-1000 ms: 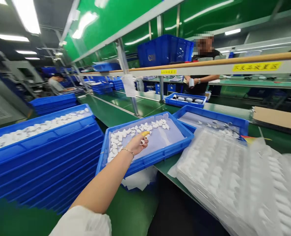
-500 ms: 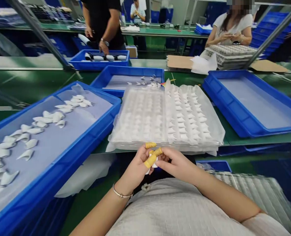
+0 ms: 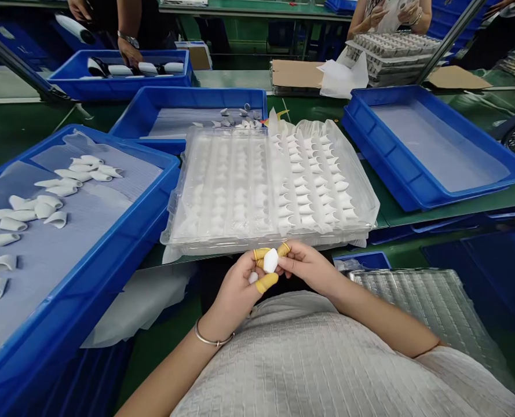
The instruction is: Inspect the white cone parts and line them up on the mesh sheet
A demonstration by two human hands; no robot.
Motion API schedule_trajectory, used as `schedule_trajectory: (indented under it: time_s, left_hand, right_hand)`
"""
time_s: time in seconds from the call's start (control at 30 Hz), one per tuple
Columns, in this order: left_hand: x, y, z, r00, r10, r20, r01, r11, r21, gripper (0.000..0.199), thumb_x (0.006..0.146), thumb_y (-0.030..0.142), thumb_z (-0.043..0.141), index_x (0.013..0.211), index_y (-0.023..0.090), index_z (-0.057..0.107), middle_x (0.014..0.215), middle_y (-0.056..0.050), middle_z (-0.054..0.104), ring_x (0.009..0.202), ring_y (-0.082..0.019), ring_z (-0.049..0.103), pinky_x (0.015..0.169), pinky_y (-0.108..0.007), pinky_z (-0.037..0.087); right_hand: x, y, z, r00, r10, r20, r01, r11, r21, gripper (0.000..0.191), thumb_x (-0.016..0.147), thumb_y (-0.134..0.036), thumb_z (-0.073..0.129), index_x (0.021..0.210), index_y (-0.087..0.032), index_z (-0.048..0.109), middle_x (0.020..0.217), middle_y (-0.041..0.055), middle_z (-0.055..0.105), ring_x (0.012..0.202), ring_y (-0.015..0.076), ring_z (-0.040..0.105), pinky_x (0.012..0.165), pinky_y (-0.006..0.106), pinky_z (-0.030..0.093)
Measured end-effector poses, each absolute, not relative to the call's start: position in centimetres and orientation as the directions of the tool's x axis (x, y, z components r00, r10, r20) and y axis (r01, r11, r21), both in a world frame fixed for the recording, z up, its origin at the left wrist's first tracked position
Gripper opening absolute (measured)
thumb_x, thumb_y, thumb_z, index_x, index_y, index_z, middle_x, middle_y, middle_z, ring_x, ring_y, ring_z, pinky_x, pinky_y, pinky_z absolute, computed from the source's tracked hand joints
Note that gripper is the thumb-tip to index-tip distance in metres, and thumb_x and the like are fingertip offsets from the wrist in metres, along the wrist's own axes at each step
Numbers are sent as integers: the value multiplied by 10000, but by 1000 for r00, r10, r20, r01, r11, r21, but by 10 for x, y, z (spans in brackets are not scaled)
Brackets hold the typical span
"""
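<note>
The white piece (image 3: 270, 260), mostly hidden half a second ago, now shows its broad face, open to view. Left hand (image 3: 238, 282) and right hand (image 3: 313, 267) pinch it between them, near the plastic tray's front rim (image 3: 222, 249).

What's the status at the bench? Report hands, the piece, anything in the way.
Left hand gripping white piece, second piece in same hand. Right hand at first one's edge. Clear plastic tray just beyond hands; nothing seen blocking.
</note>
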State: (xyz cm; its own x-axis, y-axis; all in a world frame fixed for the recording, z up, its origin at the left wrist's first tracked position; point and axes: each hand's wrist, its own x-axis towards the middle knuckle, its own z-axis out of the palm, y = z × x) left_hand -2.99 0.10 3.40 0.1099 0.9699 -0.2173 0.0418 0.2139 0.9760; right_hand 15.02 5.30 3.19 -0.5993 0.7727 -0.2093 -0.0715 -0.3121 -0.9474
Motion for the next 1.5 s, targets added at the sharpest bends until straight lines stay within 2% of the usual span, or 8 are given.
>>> schedule_trajectory:
  time_s: [0.2,0.3,0.43,0.63,0.97,1.23,1.4,1.5]
  left_hand:
    - [-28,0,36,88,994,-58,395,18,918,263,780,253,711,1039,220,680,853,-26,660,736,-171,561,682,-286,439]
    - [-28,-1,38,145,989,-5,469,-64,881,199,788,247,694,983,211,682,761,-9,626,692,-168,545,652,-284,426]
    - [-28,-4,40,174,983,-62,447,-23,894,199,819,228,647,1017,209,658,745,16,573,633,-131,500,597,-252,413]
    - [-31,-6,34,168,978,-128,424,45,905,236,835,255,637,1065,200,640,800,4,577,651,-124,498,602,-248,423]
    - [-30,-5,32,58,983,-176,256,156,954,359,808,230,653,1166,240,621,762,21,570,629,-121,492,606,-245,412]
    - [-32,-5,34,7,978,-209,216,202,955,184,807,301,689,956,209,632,687,31,563,608,-118,484,586,-239,386]
    - [-31,-3,34,-27,998,-48,361,55,931,87,813,282,686,841,209,648,655,28,538,597,-132,465,596,-259,363]
    - [-32,-2,31,25,999,33,433,-41,900,108,793,286,707,759,211,636,677,8,556,633,-157,490,615,-281,366]
  right_hand:
    - [143,48,32,-489,845,-217,187,-141,-972,422,685,-448,821,736,-194,488,690,-47,455,613,108,406,540,234,325]
    - [140,48,32,-472,863,-182,262,-60,-963,427,784,-485,731,665,-195,441,632,-48,436,581,107,385,518,238,292]
    - [142,52,28,-485,840,-243,113,-215,-970,459,947,-544,469,647,-197,460,555,-34,477,512,110,439,515,252,355]
    - [151,54,23,-467,831,-304,3,-342,-940,404,924,-551,523,758,-183,526,608,-34,512,533,105,469,518,237,392]
    - [156,59,26,-598,772,-216,28,-249,-968,330,799,-426,746,979,-182,617,899,26,628,811,156,589,744,301,489]
    - [164,58,29,-598,800,48,234,232,-944,246,877,-308,687,1103,-221,641,992,41,636,764,158,568,801,350,487]
    - [157,54,28,-596,800,-64,163,43,-986,471,824,-382,735,1231,-225,558,1075,68,610,890,194,593,719,309,507]
    - [150,50,28,-553,826,-109,270,54,-961,391,820,-446,729,1102,-208,602,925,33,617,758,166,563,638,277,453]
